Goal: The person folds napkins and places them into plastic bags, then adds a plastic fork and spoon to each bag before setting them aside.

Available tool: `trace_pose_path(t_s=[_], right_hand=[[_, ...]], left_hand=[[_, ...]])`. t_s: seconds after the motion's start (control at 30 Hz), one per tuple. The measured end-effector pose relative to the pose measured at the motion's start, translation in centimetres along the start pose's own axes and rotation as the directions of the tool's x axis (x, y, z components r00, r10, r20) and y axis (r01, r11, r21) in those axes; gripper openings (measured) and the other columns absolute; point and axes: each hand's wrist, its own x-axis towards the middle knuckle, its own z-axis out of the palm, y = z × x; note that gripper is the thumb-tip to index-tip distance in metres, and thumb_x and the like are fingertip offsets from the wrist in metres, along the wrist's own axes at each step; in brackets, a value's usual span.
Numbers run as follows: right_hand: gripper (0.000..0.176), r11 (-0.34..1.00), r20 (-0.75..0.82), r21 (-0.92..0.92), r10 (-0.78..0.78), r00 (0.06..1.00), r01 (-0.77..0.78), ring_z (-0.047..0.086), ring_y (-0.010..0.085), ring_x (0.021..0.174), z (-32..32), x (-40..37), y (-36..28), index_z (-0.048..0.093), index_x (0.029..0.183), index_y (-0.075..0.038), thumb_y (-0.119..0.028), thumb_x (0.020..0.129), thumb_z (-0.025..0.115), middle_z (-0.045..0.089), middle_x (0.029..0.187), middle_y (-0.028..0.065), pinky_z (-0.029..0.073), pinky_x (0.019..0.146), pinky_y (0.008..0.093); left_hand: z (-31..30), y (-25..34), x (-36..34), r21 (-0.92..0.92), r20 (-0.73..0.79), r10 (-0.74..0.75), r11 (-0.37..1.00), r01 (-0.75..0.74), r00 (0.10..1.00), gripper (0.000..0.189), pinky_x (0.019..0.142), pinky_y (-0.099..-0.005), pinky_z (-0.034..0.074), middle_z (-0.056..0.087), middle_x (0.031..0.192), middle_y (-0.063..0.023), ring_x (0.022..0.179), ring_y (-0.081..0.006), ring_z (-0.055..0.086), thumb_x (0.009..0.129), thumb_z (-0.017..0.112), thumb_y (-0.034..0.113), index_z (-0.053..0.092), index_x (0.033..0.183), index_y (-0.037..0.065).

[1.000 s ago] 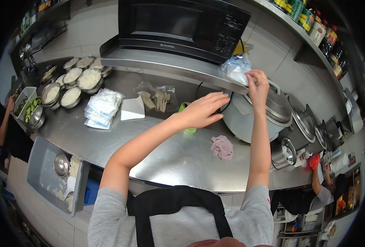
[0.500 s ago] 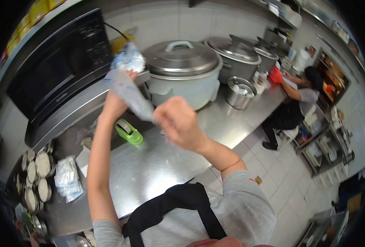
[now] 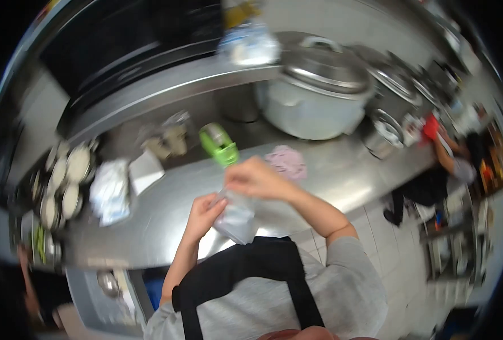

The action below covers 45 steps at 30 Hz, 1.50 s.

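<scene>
Counter (image 3: 178, 198) edge: left hand (image 3: 203, 214), right hand (image 3: 255, 179) hold bag (image 3: 237, 218).

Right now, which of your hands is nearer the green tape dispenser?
Right. The right hand sits just below-right of the green tape dispenser, not touching; the left hand is farther down, on the clear bag both hold.

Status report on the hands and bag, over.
Left hand and right hand grip clear plastic bag above steel counter. Green tape dispenser, pink cloth lie beyond.
</scene>
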Motion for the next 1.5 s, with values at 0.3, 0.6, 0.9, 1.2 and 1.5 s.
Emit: trace_pose_path(t_s=[0.3,0.6,0.9,1.2,1.5], right_hand=[[0.012,0.770,-0.056,0.617,0.246,0.968,-0.160,0.051,0.0069,0.057,6.4,4.3,5.3,0.061,0.082,-0.002,-0.013,0.086,0.058,0.059,0.068,0.0020,0.042,0.054,0.0212],[0.012,0.517,0.442,0.715,0.189,0.877,-0.471,0.052,0.0075,0.061,14.4,4.3,3.5,0.061,0.076,-0.003,-0.011,0.078,0.069,0.058,0.067,0.0006,0.042,0.060,0.0213],[0.012,0.548,0.500,0.688,0.117,0.858,-0.476,0.048,0.0024,0.056,17.1,4.9,1.0,0.058,0.075,-0.003,-0.007,0.077,0.069,0.055,0.063,-0.0033,0.036,0.050,0.0167],[0.012,0.914,-0.264,-0.039,0.380,0.887,-0.403,0.059,0.0187,0.060,5.8,0.8,9.6,0.063,0.078,-0.002,-0.014,0.076,0.064,0.062,0.066,0.0085,0.045,0.056,0.0313],[0.014,0.365,-0.305,-0.824,0.360,0.882,-0.434,0.057,0.0280,0.086,0.6,-5.6,15.0,0.065,0.081,-0.006,-0.014,0.070,0.062,0.061,0.088,0.0100,0.042,0.073,0.0410]], left_hand=[[-6.8,-1.0,-6.8,-0.184,-0.374,-0.118,0.982,0.052,0.920,0.020,0.054,-0.0171,0.036,0.059,0.069,0.0029,0.060,-0.0021,0.047,0.088,0.058,0.020,0.066,0.087,0.002],[-9.9,-2.7,-11.3,-0.123,-0.486,-0.176,0.984,0.132,0.856,0.020,0.054,-0.0170,0.034,0.053,0.066,0.0055,0.059,-0.0018,0.044,0.087,0.059,0.024,0.065,0.086,0.004],[-8.1,-2.6,-10.6,0.425,-0.648,0.291,0.905,0.017,0.704,0.043,0.082,-0.0314,0.044,0.062,0.097,-0.0108,0.090,-0.0195,0.057,0.075,0.069,0.025,0.057,0.106,-0.001],[-6.7,-5.9,-11.7,-0.025,-0.548,-0.101,0.994,0.105,0.830,0.018,0.053,-0.0196,0.032,0.051,0.063,0.0051,0.059,-0.0028,0.041,0.083,0.062,0.018,0.061,0.077,0.002],[-6.6,-4.1,-10.2,-0.064,-0.543,-0.144,0.989,0.130,0.827,0.020,0.053,-0.0206,0.033,0.052,0.063,0.0048,0.059,-0.0035,0.042,0.084,0.061,0.020,0.061,0.076,0.002]])
